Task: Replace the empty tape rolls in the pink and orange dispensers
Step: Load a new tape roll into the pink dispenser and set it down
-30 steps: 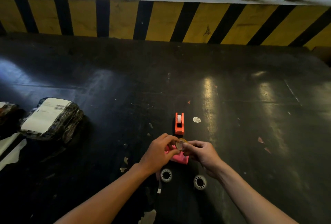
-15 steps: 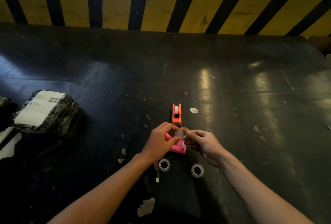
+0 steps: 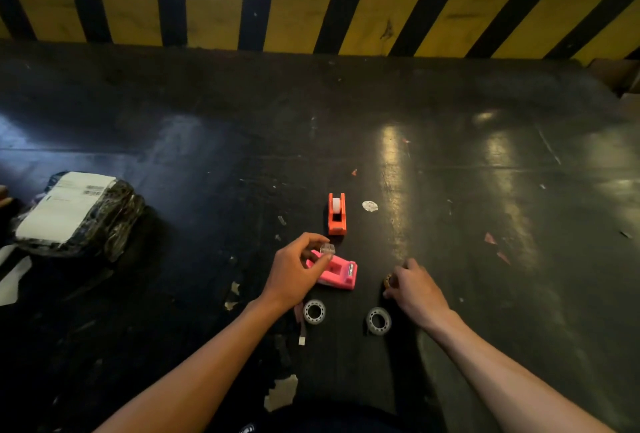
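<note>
A pink dispenser (image 3: pixel 338 272) lies on the dark floor with its roll bay bare. My left hand (image 3: pixel 298 269) hovers over its left end and pinches a small clear plastic spindle (image 3: pixel 327 248). My right hand (image 3: pixel 414 288) rests low on the floor to the right, fingers closed on a brown empty tape core (image 3: pixel 387 280). Beyond them stands the orange dispenser (image 3: pixel 337 214) with a white roll in it. Two clear tape rolls lie flat near my wrists, one on the left (image 3: pixel 314 311) and one on the right (image 3: pixel 378 320).
A wrapped parcel (image 3: pixel 78 212) with a white label sits at the left. A yellow and black striped kerb (image 3: pixel 346 9) runs along the far side. Paper scraps (image 3: pixel 282 392) and a white sticker (image 3: pixel 369 206) dot the floor.
My hands have separated. The right hand carried the brown core away from the pink dispenser, down and to the right. The left hand kept the clear spindle above the dispenser.
</note>
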The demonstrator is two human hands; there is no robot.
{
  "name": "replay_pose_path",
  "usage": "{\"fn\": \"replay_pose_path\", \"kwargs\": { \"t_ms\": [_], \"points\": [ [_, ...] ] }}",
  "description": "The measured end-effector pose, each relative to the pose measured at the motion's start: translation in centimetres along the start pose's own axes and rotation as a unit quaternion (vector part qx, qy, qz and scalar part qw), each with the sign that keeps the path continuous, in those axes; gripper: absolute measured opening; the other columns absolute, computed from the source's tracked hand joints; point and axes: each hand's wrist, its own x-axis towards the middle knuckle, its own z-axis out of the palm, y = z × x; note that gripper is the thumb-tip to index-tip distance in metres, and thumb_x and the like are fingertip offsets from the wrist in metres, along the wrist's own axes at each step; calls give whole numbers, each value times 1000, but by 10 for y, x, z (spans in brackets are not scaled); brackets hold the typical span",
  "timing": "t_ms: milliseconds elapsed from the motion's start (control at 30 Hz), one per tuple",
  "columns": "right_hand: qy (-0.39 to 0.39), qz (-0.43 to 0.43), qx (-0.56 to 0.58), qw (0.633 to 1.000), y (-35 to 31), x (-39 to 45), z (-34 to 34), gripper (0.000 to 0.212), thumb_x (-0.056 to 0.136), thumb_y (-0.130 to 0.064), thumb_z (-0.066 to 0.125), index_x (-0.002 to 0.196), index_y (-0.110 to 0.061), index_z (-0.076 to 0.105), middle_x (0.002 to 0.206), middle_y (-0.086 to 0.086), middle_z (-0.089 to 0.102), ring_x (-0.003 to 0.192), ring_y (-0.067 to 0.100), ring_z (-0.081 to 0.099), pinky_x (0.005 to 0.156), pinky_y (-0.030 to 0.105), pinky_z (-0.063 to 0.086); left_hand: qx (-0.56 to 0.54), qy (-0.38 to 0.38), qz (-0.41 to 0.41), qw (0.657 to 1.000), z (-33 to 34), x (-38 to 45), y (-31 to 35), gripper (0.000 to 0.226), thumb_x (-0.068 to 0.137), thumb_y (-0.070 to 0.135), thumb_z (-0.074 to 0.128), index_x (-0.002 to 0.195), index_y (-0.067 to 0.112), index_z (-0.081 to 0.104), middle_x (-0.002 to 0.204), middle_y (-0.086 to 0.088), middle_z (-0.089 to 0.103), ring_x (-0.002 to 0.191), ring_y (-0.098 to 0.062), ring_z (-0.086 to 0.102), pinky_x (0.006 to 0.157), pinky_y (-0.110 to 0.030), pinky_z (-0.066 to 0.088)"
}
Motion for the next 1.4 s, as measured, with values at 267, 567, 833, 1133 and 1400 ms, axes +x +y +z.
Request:
{"fn": "replay_pose_path", "kwargs": {
  "t_ms": [267, 567, 833, 1133, 1400],
  "points": [
    [-44, 10, 6, 999, -2, 5, -12, 35, 83, -31, 77, 107, -9, 63, 112, 13, 54, 108, 36, 60, 89, 39, 50, -7, -4, -35, 999, -2, -1, -5, 23, 90, 19, 72, 111, 21, 63, 103, 11, 68, 93, 5, 65, 77, -11, 54],
    [-78, -11, -40, 996, -30, -9, -19, 51, 87, -56, 62, 117, -16, 52, 122, 14, 60, 112, 34, 60, 88, 42, 52, 11, 11, -69, 997, -6, -4, -16, 21, 89, 25, 74, 107, 24, 64, 101, 11, 68, 90, 5, 65, 73, -8, 52],
    [-234, -47, -60, 969, -41, -15, -9, 49, 89, -24, 64, 134, -19, 45, 128, 14, 45, 109, 32, 61, 78, 32, 50, 0, 5, -77, 997, -3, -6, -15, 21, 88, 24, 75, 104, 30, 62, 99, 12, 68, 90, 8, 64, 73, -8, 52],
    [-215, 13, 604, 767, -43, -11, -38, 31, 89, -12, 71, 118, -7, 60, 100, 14, 62, 79, 19, 64, 72, 31, 56, -34, 4, -71, 997, -5, -6, -7, 19, 88, 28, 74, 105, 29, 65, 99, 12, 70, 90, 6, 65, 74, -9, 52],
    [-196, -38, 705, 680, -61, -5, -48, 47, 83, -9, 74, 128, -7, 60, 125, 26, 65, 104, 36, 67, 88, 40, 57, -19, -26, -8, 999, -3, -3, 16, 25, 87, 22, 75, 106, 36, 65, 97, 13, 70, 87, 2, 68, 73, -11, 52]
  ]
}}
